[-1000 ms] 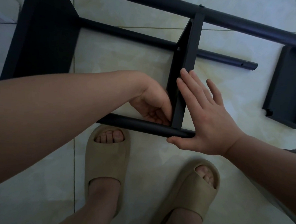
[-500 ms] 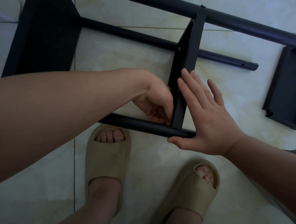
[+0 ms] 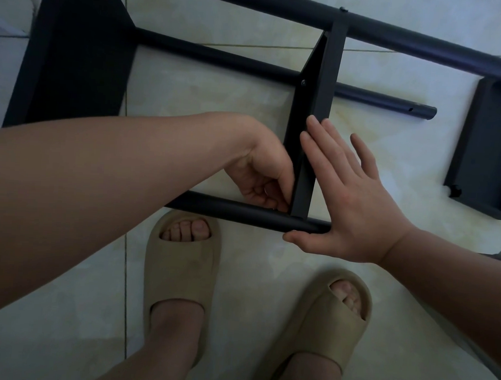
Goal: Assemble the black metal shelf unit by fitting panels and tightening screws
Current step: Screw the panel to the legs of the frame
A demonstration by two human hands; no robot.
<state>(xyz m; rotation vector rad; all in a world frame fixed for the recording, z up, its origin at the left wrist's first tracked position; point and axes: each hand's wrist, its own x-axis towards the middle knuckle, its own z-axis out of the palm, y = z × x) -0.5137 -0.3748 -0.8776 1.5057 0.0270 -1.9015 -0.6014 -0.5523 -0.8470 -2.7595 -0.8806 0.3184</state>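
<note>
Black shelf unit (image 3: pixel 397 26) lies on tiled floor (image 3: pixel 219 106). Right hand (image 3: pixel 355 207) flat, fingers straight, pressing middle panel (image 3: pixel 321 86), thumb under near tube (image 3: pixel 228 209). Left hand (image 3: pixel 261 173) curled at panel-tube corner; cannot tell if it pinches anything

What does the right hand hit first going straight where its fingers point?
The right hand presses the upright black metal panel; sliding on, probably the thin black metal tube crossing it; depth unclear.

Dim, flat light; soft focus, wide-angle bowing.
</note>
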